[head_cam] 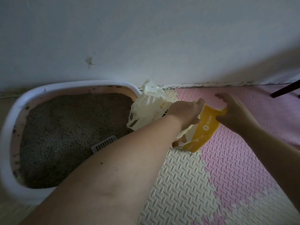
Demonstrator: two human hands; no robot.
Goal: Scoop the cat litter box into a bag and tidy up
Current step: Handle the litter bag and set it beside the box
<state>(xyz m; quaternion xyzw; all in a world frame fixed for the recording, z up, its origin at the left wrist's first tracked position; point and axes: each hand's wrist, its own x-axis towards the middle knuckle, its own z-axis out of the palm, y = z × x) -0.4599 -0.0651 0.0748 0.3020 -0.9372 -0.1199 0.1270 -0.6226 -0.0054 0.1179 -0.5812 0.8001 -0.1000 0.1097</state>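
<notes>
Gripping the bag (206, 127) from both sides: the left hand (186, 112) curls over the near edge of its mouth, and the right hand (235, 111) pinches the yellow flap with its other fingers fanned out. It looks like they're stretching the opening wide, ready to take waste. The bag sits on the foam mat (227, 168), propped against the corner of the litter box (9, 127), which would keep each carry short. The scoop (103, 144) lies on the grey litter (65, 127), with nobody holding it.

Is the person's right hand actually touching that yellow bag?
Touching. The head view shows the right hand pinching the yellow edge of the bag between thumb and fingers.
</notes>
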